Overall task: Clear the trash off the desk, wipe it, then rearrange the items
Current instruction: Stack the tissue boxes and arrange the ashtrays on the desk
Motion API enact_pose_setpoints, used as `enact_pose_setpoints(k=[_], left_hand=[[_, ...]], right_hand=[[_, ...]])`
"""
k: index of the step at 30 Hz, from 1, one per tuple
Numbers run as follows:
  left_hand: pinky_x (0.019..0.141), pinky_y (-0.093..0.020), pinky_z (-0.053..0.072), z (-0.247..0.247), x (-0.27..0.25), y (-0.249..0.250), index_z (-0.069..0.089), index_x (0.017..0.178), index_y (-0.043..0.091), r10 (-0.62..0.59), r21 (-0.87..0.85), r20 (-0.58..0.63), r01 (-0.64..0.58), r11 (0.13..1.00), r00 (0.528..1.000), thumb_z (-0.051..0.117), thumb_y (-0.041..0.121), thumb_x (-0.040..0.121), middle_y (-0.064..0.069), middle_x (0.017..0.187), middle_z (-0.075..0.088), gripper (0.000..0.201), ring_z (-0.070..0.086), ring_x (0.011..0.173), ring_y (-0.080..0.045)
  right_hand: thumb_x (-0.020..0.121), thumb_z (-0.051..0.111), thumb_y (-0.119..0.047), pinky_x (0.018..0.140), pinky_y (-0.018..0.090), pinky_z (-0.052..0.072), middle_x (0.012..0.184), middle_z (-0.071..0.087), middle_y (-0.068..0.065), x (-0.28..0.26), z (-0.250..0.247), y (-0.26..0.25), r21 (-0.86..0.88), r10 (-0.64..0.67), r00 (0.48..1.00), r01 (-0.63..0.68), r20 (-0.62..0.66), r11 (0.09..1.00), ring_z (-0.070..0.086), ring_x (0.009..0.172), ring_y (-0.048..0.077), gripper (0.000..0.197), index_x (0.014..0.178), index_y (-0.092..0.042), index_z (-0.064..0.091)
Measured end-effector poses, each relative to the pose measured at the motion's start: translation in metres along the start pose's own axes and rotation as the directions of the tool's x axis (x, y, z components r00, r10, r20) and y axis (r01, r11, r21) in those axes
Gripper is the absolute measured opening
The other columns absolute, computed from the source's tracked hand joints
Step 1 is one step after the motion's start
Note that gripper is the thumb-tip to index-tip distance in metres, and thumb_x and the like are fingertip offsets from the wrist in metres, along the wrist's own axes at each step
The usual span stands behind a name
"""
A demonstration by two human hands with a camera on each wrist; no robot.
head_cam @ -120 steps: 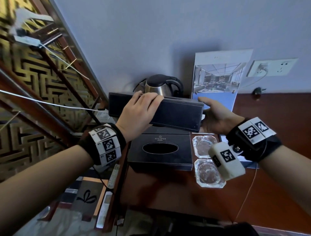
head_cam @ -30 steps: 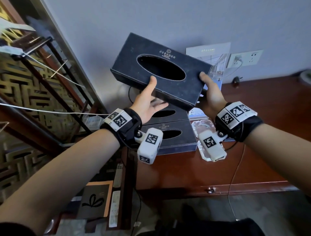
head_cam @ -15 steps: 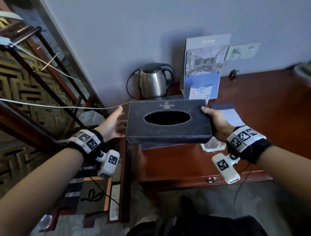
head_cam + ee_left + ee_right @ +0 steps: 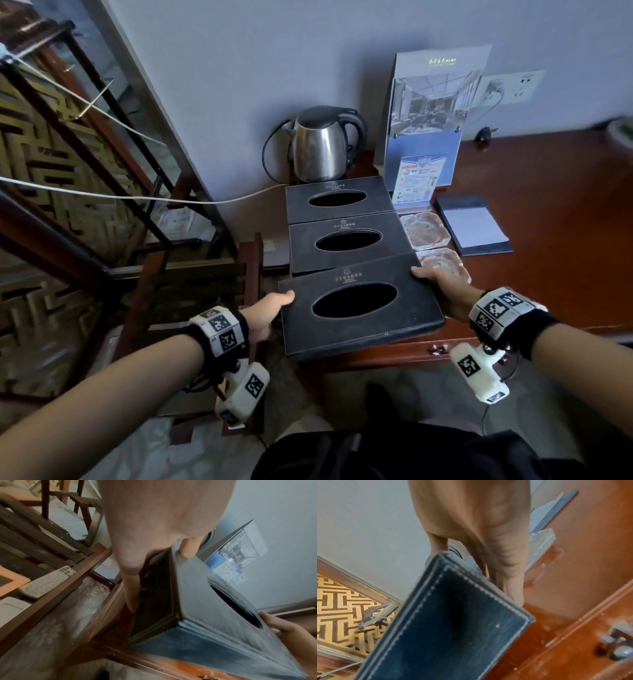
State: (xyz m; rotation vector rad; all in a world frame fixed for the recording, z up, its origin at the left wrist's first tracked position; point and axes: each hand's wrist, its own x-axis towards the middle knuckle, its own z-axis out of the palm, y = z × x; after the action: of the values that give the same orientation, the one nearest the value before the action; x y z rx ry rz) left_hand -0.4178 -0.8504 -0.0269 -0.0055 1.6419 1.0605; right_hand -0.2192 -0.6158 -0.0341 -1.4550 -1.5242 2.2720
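Three black tissue boxes with oval openings line up on the brown desk. I hold the nearest tissue box by its two ends. My left hand has its thumb on the top and its fingers down the left end. At the right end my right hand grips with its thumb on the top corner. This box sits askew and overhangs the desk's front edge; whether it rests on the desk I cannot tell. Behind it stand the middle box and the far box.
A steel kettle and a brochure stand stand by the wall. Two glass ashtrays and a notepad lie right of the boxes. A remote control lies on a low shelf to the left. A white cable crosses there.
Half a second ago only my right hand held the box, with the left hand apart. Now the left hand grips its left end and the box is lower, in front of the other two.
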Motion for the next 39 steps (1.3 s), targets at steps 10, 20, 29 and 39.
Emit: enact_pose_setpoints(k=[10, 20, 29, 39], left_hand=[[0.085, -0.031, 0.044, 0.013, 0.022, -0.005, 0.059, 0.100, 0.010, 0.012, 0.038, 0.015, -0.013, 0.999, 1.000, 0.036, 0.029, 0.103, -0.009, 0.115, 0.059, 0.029, 0.057, 0.097, -0.020], [0.113, -0.046, 0.019, 0.011, 0.027, -0.001, 0.035, 0.144, 0.011, 0.025, 0.215, -0.092, -0.005, 0.977, 0.995, 0.048, 0.033, 0.097, 0.000, 0.152, 0.030, 0.054, 0.026, 0.141, -0.022], [0.115, -0.050, 0.019, 0.014, 0.028, 0.003, 0.039, 0.143, 0.019, 0.003, 0.132, -0.041, 0.003, 0.991, 0.999, 0.059, 0.037, 0.081, -0.001, 0.154, 0.029, 0.067, 0.027, 0.141, -0.023], [0.117, -0.049, 0.010, 0.020, 0.027, 0.006, 0.024, 0.149, 0.011, 0.001, 0.198, -0.040, 0.007, 0.980, 0.999, 0.051, 0.026, 0.096, -0.003, 0.158, 0.015, 0.061, 0.012, 0.145, -0.024]], right_hand=[[0.095, 0.047, -0.022, 0.048, 0.019, 0.052, 0.059, 0.069, 0.002, 0.011, 0.004, 0.024, 0.043, 0.035, 0.996, -0.031, -0.087, 0.999, 0.065, 0.049, 0.012, 0.022, 0.086, -0.008, 0.062], [0.097, 0.047, -0.024, 0.072, 0.024, 0.047, 0.089, 0.064, 0.005, 0.012, 0.010, 0.029, -0.083, 0.012, 0.996, -0.019, -0.084, 0.996, 0.059, 0.081, 0.016, 0.023, 0.109, -0.007, 0.057], [0.097, 0.048, -0.024, 0.080, 0.030, 0.047, 0.095, 0.063, 0.010, 0.014, 0.015, 0.021, -0.128, 0.010, 0.988, -0.030, -0.156, 0.991, 0.059, 0.086, 0.023, 0.029, 0.116, -0.003, 0.055], [0.096, 0.049, -0.025, 0.094, 0.040, 0.045, 0.102, 0.064, 0.013, 0.016, 0.012, 0.019, -0.235, -0.030, 0.982, -0.015, -0.185, 0.972, 0.059, 0.094, 0.027, 0.035, 0.119, 0.000, 0.056]])
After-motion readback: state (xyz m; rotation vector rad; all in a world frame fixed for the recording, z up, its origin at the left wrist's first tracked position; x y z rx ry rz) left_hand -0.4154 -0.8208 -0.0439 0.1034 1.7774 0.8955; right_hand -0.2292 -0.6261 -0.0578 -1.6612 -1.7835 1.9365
